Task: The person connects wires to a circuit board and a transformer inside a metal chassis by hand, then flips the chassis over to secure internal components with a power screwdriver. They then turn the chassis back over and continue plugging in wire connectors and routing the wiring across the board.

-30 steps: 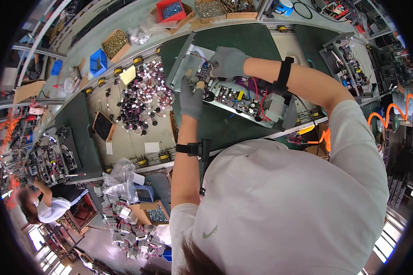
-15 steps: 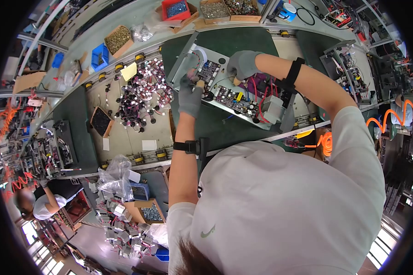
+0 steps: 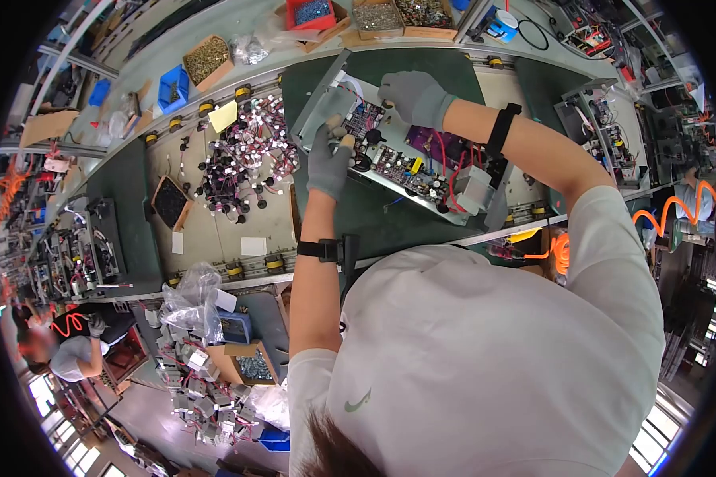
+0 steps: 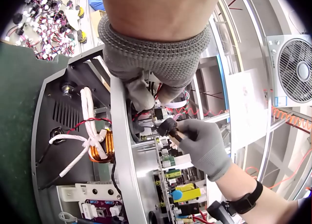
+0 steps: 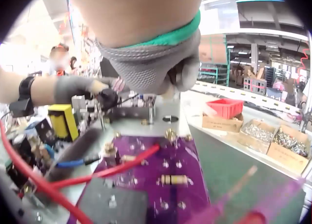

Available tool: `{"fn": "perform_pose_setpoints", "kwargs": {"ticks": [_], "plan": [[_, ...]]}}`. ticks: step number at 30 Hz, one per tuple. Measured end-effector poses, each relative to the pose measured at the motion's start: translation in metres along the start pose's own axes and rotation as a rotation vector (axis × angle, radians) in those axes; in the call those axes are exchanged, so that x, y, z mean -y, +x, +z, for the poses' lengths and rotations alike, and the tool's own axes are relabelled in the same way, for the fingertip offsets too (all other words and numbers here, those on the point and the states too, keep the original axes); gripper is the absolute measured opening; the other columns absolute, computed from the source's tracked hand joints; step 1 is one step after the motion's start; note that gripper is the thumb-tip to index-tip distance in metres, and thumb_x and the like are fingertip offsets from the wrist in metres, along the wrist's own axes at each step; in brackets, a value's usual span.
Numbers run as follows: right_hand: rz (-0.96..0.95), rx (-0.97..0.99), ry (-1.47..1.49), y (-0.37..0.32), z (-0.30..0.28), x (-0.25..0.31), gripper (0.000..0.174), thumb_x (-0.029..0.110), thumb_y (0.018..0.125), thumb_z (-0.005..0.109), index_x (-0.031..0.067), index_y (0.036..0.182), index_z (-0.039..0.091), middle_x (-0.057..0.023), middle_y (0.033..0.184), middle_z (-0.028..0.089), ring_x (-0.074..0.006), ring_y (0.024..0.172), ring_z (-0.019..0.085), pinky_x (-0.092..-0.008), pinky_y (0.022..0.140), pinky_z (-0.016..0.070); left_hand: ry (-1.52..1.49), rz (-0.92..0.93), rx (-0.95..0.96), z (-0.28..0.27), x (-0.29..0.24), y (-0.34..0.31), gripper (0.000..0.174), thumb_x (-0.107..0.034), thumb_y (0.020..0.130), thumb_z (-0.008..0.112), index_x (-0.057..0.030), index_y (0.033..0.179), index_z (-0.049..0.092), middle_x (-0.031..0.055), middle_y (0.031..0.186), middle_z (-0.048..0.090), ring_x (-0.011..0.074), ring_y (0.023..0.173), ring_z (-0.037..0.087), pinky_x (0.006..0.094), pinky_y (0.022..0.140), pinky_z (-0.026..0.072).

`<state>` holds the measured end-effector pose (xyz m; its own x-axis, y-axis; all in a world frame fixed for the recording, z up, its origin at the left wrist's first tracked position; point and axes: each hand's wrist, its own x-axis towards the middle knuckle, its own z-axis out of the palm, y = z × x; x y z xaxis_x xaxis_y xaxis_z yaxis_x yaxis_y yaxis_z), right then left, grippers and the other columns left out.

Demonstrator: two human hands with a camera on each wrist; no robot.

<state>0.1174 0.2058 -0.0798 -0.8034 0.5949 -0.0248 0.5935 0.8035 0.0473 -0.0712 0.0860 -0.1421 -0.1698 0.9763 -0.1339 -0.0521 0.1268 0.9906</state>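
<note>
An open metal chassis (image 3: pixel 314 99) lies slantwise on the green mat, with a small circuit board (image 3: pixel 363 119), a longer green board (image 3: pixel 398 168) and a purple board (image 4: pixel 100 209) in it. My left hand (image 3: pixel 328 163), in a grey glove with bare fingertips, reaches in beside the upright panel. In the left wrist view its finger and thumb pinch thin red and black wires (image 4: pixel 156 89). My gloved right hand (image 3: pixel 418 94) is over the chassis' far edge, fingers curled; what they hold I cannot tell. A black round part (image 4: pixel 168 127) sits between the hands.
Left of the mat lies a heap of wired connectors (image 3: pixel 243 159) beside a box of black parts (image 3: pixel 170 202). Screw boxes (image 3: pixel 207 63), a blue bin (image 3: pixel 173 89) and a red bin (image 3: pixel 309 12) line the back. Another chassis (image 3: pixel 605 119) stands at right.
My right hand came toward the chassis' middle, then moved back to the far edge, fingers curled. The black round part now shows beside the small board. My left hand stays nearly in place.
</note>
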Motion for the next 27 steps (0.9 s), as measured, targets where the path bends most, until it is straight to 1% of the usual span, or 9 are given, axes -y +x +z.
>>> {"fn": "perform_pose_setpoints", "kwargs": {"ticks": [1, 2, 4, 5, 7, 17, 19, 22, 27], "plan": [[-0.01, -0.126, 0.193, 0.0, 0.001, -0.003, 0.019, 0.006, 0.07, 0.062, 0.0079, 0.089, 0.064, -0.007, 0.094, 0.062, -0.0231, 0.079, 0.063, -0.0325, 0.07, 0.0506, 0.006, -0.007, -0.001, 0.0, 0.0, 0.0, 0.047, -0.004, 0.08, 0.061, -0.0085, 0.125, 0.048, 0.0051, 0.101, 0.055, 0.0077, 0.072, 0.055, 0.0196, 0.056, 0.0481], [-0.015, -0.123, 0.191, 0.001, 0.005, -0.006, 0.019, 0.006, 0.07, 0.062, 0.0079, 0.089, 0.064, -0.007, 0.094, 0.062, -0.0231, 0.079, 0.063, -0.0325, 0.07, 0.0506, 0.002, -0.008, -0.006, 0.0, 0.0, 0.001, 0.047, -0.004, 0.08, 0.061, -0.0085, 0.125, 0.048, 0.0051, 0.101, 0.055, 0.0077, 0.072, 0.055, 0.0196, 0.056, 0.0481], [0.069, -0.093, 0.69, 0.006, 0.013, -0.011, 0.022, 0.0, 0.069, 0.059, 0.0082, 0.089, 0.065, -0.0053, 0.088, 0.065, -0.0174, 0.077, 0.062, -0.0298, 0.068, 0.0491, -0.012, -0.025, 0.0, 0.0, -0.001, 0.001, 0.048, -0.003, 0.079, 0.06, -0.0084, 0.125, 0.048, 0.0045, 0.101, 0.056, 0.0076, 0.073, 0.055, 0.0199, 0.056, 0.0483], [0.063, -0.088, 0.69, 0.006, 0.013, -0.013, 0.022, 0.0, 0.069, 0.059, 0.0082, 0.089, 0.065, -0.0053, 0.088, 0.065, -0.0174, 0.077, 0.062, -0.0298, 0.068, 0.0491, -0.015, -0.027, -0.007, 0.0, 0.0, 0.001, 0.048, -0.003, 0.079, 0.06, -0.0084, 0.125, 0.048, 0.0045, 0.101, 0.056, 0.0076, 0.073, 0.055, 0.0199, 0.056, 0.0483], [0.037, -0.054, 0.905, 0.006, 0.012, -0.017, 0.027, -0.005, 0.069, 0.054, 0.0055, 0.092, 0.064, -0.0059, 0.084, 0.067, -0.0145, 0.077, 0.061, -0.0278, 0.067, 0.0482, 0.021, 0.0, -0.024, 0.001, 0.0, 0.001, 0.045, -0.007, 0.081, 0.061, -0.0079, 0.125, 0.049, 0.0013, 0.097, 0.056, 0.006, 0.07, 0.054, 0.0183, 0.055, 0.047], [-0.033, -0.064, 0.844, 0.01, 0.011, -0.006, 0.03, -0.008, 0.066, 0.053, 0.0062, 0.09, 0.064, -0.0062, 0.083, 0.066, -0.0163, 0.076, 0.062, -0.0283, 0.065, 0.0487, 0.017, 0.02, -0.017, 0.0, 0.002, 0.002, 0.045, -0.005, 0.081, 0.06, -0.0091, 0.124, 0.05, 0.0012, 0.097, 0.056, 0.0056, 0.068, 0.054, 0.0184, 0.054, 0.0471], [-0.027, 0.012, 0.662, 0.01, 0.002, -0.003, 0.027, -0.005, 0.065, 0.056, 0.0081, 0.087, 0.064, -0.0071, 0.081, 0.066, -0.0208, 0.074, 0.063, -0.0311, 0.065, 0.0493, 0.005, 0.001, -0.016, 0.001, 0.002, 0.001, 0.044, -0.004, 0.081, 0.06, -0.0093, 0.124, 0.05, 0.0013, 0.097, 0.056, 0.0056, 0.069, 0.054, 0.0183, 0.054, 0.0472], [-0.092, 0.005, 0.501, 0.012, -0.011, 0.003, 0.026, -0.001, 0.064, 0.061, 0.0108, 0.086, 0.068, -0.0085, 0.08, 0.066, -0.0255, 0.075, 0.063, -0.0345, 0.067, 0.0496, 0.032, 0.017, -0.022, 0.002, -0.002, 0.001, 0.044, -0.003, 0.081, 0.059, -0.0093, 0.124, 0.05, 0.0016, 0.098, 0.056, 0.0055, 0.07, 0.054, 0.0183, 0.055, 0.0474], [-0.034, 0.107, 0.41, 0.022, 0.003, -0.006, 0.028, 0.002, 0.064, 0.064, 0.0139, 0.089, 0.071, -0.0096, 0.081, 0.067, -0.0281, 0.077, 0.064, -0.0367, 0.067, 0.0494, 0.013, 0.042, -0.01, -0.001, 0.004, 0.0, 0.044, -0.005, 0.082, 0.059, -0.0089, 0.124, 0.05, 0.0019, 0.098, 0.056, 0.0054, 0.072, 0.053, 0.0187, 0.056, 0.0475]]}}
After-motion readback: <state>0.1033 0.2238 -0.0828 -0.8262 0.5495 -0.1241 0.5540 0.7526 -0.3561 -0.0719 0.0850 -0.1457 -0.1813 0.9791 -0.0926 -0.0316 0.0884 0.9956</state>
